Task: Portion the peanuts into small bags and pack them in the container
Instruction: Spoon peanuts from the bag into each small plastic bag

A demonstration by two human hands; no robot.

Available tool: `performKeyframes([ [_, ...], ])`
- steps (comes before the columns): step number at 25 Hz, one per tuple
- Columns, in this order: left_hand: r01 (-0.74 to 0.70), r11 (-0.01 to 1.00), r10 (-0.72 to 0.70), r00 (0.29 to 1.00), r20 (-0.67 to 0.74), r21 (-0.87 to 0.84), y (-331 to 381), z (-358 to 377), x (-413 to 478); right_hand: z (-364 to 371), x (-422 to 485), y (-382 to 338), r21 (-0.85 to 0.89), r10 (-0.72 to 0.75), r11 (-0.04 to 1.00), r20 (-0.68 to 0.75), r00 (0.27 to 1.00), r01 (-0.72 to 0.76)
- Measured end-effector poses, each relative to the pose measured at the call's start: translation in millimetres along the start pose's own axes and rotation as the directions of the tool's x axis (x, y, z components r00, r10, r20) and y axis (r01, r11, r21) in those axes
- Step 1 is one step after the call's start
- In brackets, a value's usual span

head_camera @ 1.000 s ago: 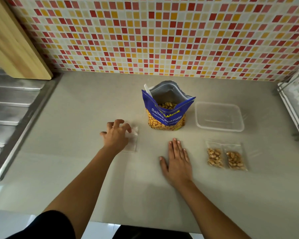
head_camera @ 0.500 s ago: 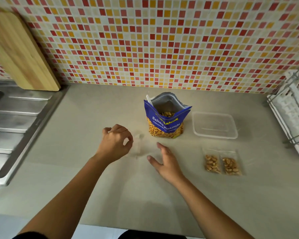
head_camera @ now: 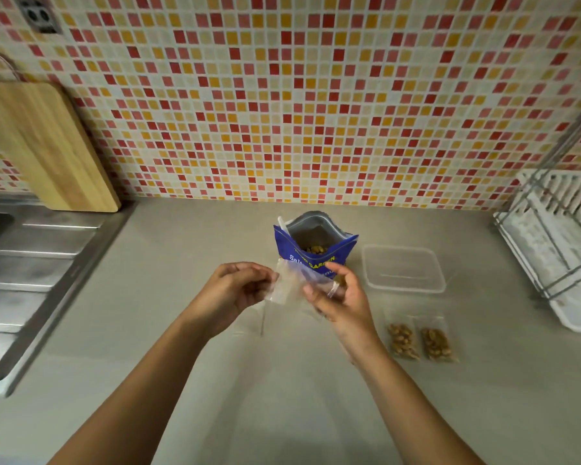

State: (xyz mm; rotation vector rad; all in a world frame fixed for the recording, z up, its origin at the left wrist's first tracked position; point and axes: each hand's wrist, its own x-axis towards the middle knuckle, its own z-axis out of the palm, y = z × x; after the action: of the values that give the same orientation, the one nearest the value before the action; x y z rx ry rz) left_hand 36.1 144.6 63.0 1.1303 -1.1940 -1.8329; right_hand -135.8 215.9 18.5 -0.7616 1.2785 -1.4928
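Observation:
An empty clear small bag (head_camera: 291, 283) hangs in the air between both hands, above the counter. My left hand (head_camera: 230, 292) pinches its left edge and my right hand (head_camera: 341, 297) pinches its right edge. Just behind stands the open blue peanut pouch (head_camera: 316, 245), with peanuts visible inside and a white scoop handle (head_camera: 282, 224) poking out at its left. A clear rectangular container (head_camera: 403, 268) sits empty to the pouch's right. Two small bags with peanuts lie side by side near my right wrist, one (head_camera: 402, 340) left of the other (head_camera: 437, 344).
A steel sink drainboard (head_camera: 31, 273) fills the left side, with a wooden cutting board (head_camera: 44, 146) leaning on the tiled wall. A white dish rack with a wire frame (head_camera: 557, 236) stands at the right. The grey counter (head_camera: 282, 397) stretches toward me.
My left hand lifted the clear bag off the counter. My right hand left the counter and took the bag's other edge. The camera tilted up.

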Motion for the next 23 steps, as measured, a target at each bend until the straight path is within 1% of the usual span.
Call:
performKeyframes([
  [2, -0.029, 1.0, 0.029, 0.999, 0.027, -0.013, 2, 10, 1, -9, -1, -17, -0.088, -0.051, 0.995, 0.04, 0.998, 0.054],
  [4, -0.061, 0.995, 0.058, 0.998, 0.039, 0.076, 6, 21, 2, -18, 0, -31, -0.152, -0.084, 0.984, 0.049, 0.995, 0.091],
  [6, -0.077, 0.98, 0.072, 0.997, 0.035, 0.186, 15, 31, 4, -24, 2, -43, -0.191, -0.103, 0.976, 0.031, 0.994, 0.107],
  [9, -0.117, 0.959, 0.116, 0.993, 0.018, 0.258, 31, 44, 7, -31, 7, -57, -0.243, -0.141, 0.962, -0.049, 0.989, 0.126],
  [10, -0.128, 0.949, 0.131, 0.991, 0.009, 0.287, 35, 46, 9, -32, 8, -62, -0.243, -0.147, 0.962, -0.08, 0.986, 0.124],
  [12, -0.132, 0.919, 0.15, 0.988, -0.02, 0.37, 41, 49, 13, -33, 12, -71, -0.19, -0.135, 0.975, -0.105, 0.985, 0.113],
  [14, -0.127, 0.895, 0.161, 0.986, -0.044, 0.428, 44, 51, 18, -34, 15, -78, -0.131, -0.112, 0.986, -0.085, 0.99, 0.1],
  [16, -0.131, 0.877, 0.166, 0.986, -0.034, 0.462, 47, 53, 23, -34, 19, -82, -0.098, -0.099, 0.991, -0.07, 0.993, 0.092],
  [18, -0.139, 0.882, 0.161, 0.987, -0.011, 0.45, 50, 53, 26, -36, 24, -84, -0.048, -0.1, 0.994, -0.06, 0.993, 0.097],
  [21, -0.123, 0.897, 0.147, 0.989, -0.026, 0.424, 55, 52, 34, -41, 36, -85, -0.003, -0.097, 0.995, -0.076, 0.992, 0.097],
  [22, -0.12, 0.903, 0.146, 0.989, -0.032, 0.413, 56, 52, 36, -41, 40, -84, -0.005, -0.093, 0.996, -0.089, 0.992, 0.093],
  [23, -0.122, 0.908, 0.15, 0.988, -0.039, 0.402, 57, 51, 39, -42, 44, -83, -0.071, -0.117, 0.991, -0.109, 0.987, 0.109],
])
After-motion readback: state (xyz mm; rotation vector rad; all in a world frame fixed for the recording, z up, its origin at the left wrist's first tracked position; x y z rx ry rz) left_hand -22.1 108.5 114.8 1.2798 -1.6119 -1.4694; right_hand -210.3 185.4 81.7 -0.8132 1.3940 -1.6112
